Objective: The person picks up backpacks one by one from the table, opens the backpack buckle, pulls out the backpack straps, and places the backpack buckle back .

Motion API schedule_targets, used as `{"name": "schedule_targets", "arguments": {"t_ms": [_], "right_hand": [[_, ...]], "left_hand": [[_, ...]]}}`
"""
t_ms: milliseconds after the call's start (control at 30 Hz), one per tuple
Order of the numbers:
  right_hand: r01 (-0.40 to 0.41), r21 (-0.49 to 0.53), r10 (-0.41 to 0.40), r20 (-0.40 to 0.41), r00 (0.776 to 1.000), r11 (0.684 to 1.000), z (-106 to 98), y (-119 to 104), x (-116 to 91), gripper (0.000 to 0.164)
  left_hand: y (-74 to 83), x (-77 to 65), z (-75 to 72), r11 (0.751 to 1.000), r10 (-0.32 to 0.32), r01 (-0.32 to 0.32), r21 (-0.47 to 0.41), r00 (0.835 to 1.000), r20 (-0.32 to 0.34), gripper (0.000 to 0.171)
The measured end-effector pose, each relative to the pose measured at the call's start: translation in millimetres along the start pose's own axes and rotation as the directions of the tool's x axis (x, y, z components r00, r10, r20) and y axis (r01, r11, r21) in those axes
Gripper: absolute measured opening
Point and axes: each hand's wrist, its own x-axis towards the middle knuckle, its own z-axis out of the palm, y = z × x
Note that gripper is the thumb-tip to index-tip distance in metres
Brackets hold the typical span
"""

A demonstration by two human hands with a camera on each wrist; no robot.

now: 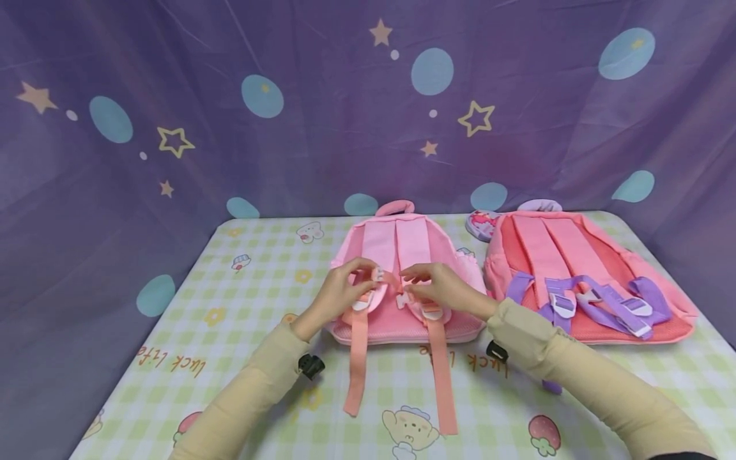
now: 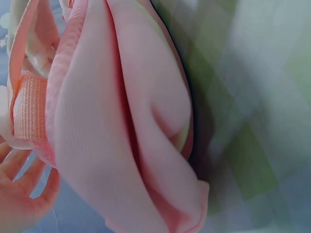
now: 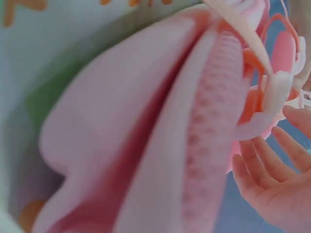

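A pink backpack (image 1: pixel 454 255) lies with its strap side up in the head view. My left hand (image 1: pixel 342 291) pinches a white buckle piece (image 1: pixel 377 275) between fingers and thumb above the left shoulder strap. On the right, my right hand (image 1: pixel 445 289) hovers with loosely bent fingers by the orange webbing (image 1: pixel 393 280). A second white buckle piece (image 1: pixel 402 299) hangs just below its fingertips. In the right wrist view, the fingers (image 3: pixel 265 167) spread loosely beside a white strap adjuster (image 3: pixel 257 124). The left wrist view shows mostly the bag's pink side (image 2: pixel 97 121).
To the right lies another pink backpack (image 1: pixel 581 249) with purple straps (image 1: pixel 612 313). A round patterned item (image 1: pixel 482 223) sits behind it. Two orange strap tails (image 1: pixel 358 364) trail toward the front over the checked tablecloth (image 1: pixel 253 332). A purple curtain (image 1: pixel 345 140) hangs behind the table.
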Motion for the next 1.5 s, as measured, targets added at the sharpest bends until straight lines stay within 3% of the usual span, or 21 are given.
{"name": "schedule_targets", "arguments": {"t_ms": [200, 500, 867, 1200, 1500], "right_hand": [[-0.008, 0.024, 0.008, 0.014, 1.0, 1.0, 0.9, -3.7, 7.3, 0.031], [-0.012, 0.072, 0.01, 0.034, 0.999, 0.997, 2.9, -5.0, 15.8, 0.027], [-0.017, 0.124, 0.015, 0.018, 1.0, 0.992, 5.5, -8.9, 22.5, 0.005], [-0.057, 0.154, 0.052, 0.038, 0.998, 0.986, 5.0, -9.7, 25.6, 0.006], [-0.024, 0.17, 0.017, 0.039, 0.999, 0.985, 5.5, -12.7, 30.1, 0.007]], "left_hand": [[2.3, -1.2, 0.4, 1.0, -0.013, 0.013, 0.011, 1.0, 0.019, 0.021], [0.8, -1.9, 1.6, 0.996, 0.031, -0.032, 0.081, 0.999, 0.012, 0.022], [0.7, -4.6, 4.1, 0.998, 0.039, -0.04, 0.048, 0.999, 0.004, 0.023], [0.7, -4.4, 4.1, 0.999, 0.028, -0.027, 0.047, 1.0, -0.004, 0.023], [0.9, -3.0, 3.5, 0.999, 0.013, -0.013, 0.031, 1.0, -0.005, 0.024]]}}
